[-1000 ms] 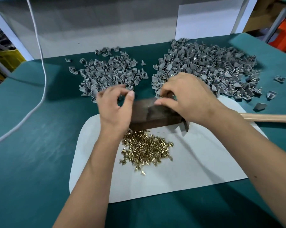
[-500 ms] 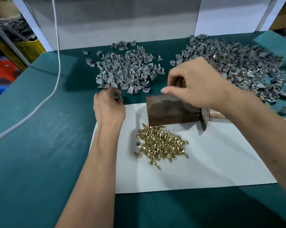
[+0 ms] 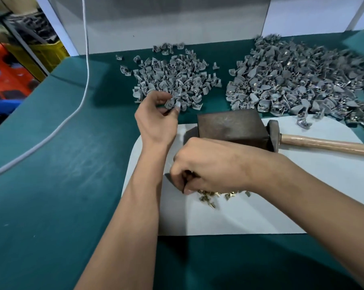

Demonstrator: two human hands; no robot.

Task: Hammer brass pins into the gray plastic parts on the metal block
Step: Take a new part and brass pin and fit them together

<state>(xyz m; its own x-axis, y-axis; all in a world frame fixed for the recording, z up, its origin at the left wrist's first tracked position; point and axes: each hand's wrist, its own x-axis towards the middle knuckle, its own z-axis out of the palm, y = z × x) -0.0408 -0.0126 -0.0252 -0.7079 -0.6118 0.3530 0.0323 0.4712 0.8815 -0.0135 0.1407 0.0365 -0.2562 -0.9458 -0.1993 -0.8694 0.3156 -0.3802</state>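
Note:
A dark metal block (image 3: 231, 127) stands on a white sheet (image 3: 271, 206). My left hand (image 3: 156, 120) is at the near edge of the left pile of gray plastic parts (image 3: 172, 76) and pinches one gray part (image 3: 170, 104) between thumb and fingers. My right hand (image 3: 210, 166) is curled down over the heap of brass pins (image 3: 212, 197), hiding most of it; its fingertips seem to pinch at the pins. A hammer (image 3: 302, 141) with a wooden handle lies to the right of the block.
A larger pile of gray parts (image 3: 302, 80), some showing brass, spreads at the back right. A white cable (image 3: 80, 97) runs across the green table (image 3: 51, 185) on the left. A gray panel (image 3: 156, 21) stands behind the piles.
My right hand left the top of the block and dropped onto the brass pins. My left hand reached forward to the left pile and picked up a gray part.

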